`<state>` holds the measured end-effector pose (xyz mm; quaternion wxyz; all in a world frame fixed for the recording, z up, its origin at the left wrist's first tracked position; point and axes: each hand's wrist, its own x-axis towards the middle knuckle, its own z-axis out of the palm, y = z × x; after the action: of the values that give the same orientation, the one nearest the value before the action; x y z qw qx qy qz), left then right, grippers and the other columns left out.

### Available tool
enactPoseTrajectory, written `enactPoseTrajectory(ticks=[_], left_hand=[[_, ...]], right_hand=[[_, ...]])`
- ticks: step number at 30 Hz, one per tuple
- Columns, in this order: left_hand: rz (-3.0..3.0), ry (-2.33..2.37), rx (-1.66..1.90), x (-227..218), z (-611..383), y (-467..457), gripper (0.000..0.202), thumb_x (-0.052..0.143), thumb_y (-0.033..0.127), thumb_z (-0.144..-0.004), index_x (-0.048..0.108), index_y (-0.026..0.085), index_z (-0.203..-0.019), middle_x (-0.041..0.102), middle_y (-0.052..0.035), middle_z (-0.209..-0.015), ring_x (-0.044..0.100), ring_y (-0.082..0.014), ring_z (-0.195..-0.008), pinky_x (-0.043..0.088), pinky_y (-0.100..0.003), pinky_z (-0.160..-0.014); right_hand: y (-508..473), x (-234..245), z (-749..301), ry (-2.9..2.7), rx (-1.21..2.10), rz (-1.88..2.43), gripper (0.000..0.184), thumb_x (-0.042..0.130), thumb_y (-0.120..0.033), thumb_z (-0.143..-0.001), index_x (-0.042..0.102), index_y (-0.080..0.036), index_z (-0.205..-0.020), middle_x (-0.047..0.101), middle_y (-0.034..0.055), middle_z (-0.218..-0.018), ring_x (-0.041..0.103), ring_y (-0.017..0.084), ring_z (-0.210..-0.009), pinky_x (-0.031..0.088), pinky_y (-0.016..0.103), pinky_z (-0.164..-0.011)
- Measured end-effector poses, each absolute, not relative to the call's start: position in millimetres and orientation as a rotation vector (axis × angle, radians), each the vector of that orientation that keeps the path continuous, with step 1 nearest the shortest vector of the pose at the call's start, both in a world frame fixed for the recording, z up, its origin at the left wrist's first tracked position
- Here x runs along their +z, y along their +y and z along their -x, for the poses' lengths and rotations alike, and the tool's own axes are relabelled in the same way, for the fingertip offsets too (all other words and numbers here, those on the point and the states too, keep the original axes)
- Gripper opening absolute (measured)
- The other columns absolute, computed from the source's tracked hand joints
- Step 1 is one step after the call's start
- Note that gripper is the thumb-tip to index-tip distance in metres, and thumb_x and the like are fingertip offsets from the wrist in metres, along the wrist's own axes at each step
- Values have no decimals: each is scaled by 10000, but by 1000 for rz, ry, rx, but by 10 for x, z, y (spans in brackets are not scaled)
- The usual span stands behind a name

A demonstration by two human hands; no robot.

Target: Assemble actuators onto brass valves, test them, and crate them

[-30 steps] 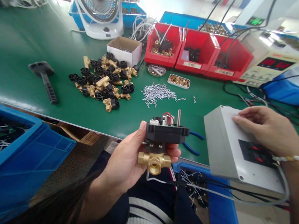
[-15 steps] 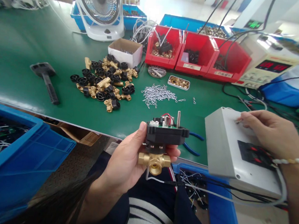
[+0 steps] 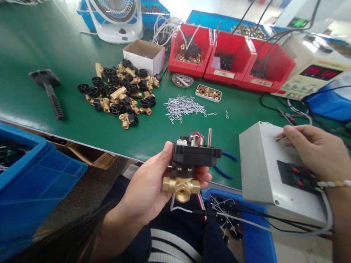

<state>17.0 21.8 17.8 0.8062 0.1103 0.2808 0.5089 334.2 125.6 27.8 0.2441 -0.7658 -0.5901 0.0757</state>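
My left hand (image 3: pixel 150 183) is closed round a valve assembly (image 3: pixel 190 166): a brass tee body below, a black plastic housing above with red and white wires and a steel pin sticking up. It is held over my lap, just in front of the table edge. Thin wires (image 3: pixel 217 212) run from it toward a grey test box (image 3: pixel 266 169). My right hand (image 3: pixel 314 151) rests on top of that box, fingers curled, fingertips pressing a small switch near its far edge.
On the green table (image 3: pixel 31 51) lie a pile of brass-and-black valve parts (image 3: pixel 118 93), a heap of wire clips (image 3: pixel 184 106), a black-handled tool (image 3: pixel 47 90), blue-handled pliers (image 3: pixel 225 165), three red bins (image 3: pixel 232 58), a fan (image 3: pixel 113 5) and a power supply (image 3: pixel 314 72). Blue crates (image 3: pixel 16 199) flank my lap.
My right fingertips slid a little along the top of the grey box to the small switch. The left hand and valve stayed almost still.
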Motion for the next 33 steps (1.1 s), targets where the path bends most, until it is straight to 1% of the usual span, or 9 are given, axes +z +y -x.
enactPoseTrajectory(ticks=[8,15,20,30,33], left_hand=[[-225,622,1090,193,-161,216,556,293,346,-1063,740,64,-889,766,-128,-771,754,-190,-696,633,-298,-693],[-208,582,1106,184,-155,224,575,276,327,-1066,746,58,-872,768,-126,-770,758,-194,-701,640,-305,-692],[-188,585,1098,194,-156,234,601,256,321,-1068,747,56,-845,763,-128,-753,754,-192,-681,640,-307,-679],[-205,553,1109,167,-158,226,575,289,334,-1063,755,60,-867,766,-129,-772,756,-195,-704,644,-307,-695],[-135,529,1069,181,-141,237,631,231,322,-1068,752,50,-838,758,-133,-756,753,-190,-679,649,-305,-666]], right_hand=[[1264,242,-3360,-1613,222,2078,384,525,-561,-756,685,-213,-779,651,55,-687,598,230,-675,401,329,-636],[1266,242,-3370,-1583,240,2086,386,522,-560,-741,689,-215,-780,663,60,-718,621,237,-709,417,345,-680],[1272,260,-3352,-1562,233,2137,382,510,-549,-739,686,-212,-768,646,58,-691,593,221,-663,401,336,-652],[1261,255,-3341,-1582,207,2100,386,533,-565,-779,682,-211,-750,658,55,-683,598,213,-647,404,322,-631],[1258,266,-3331,-1591,194,2108,392,522,-571,-787,679,-213,-750,659,59,-690,596,220,-666,393,321,-635]])
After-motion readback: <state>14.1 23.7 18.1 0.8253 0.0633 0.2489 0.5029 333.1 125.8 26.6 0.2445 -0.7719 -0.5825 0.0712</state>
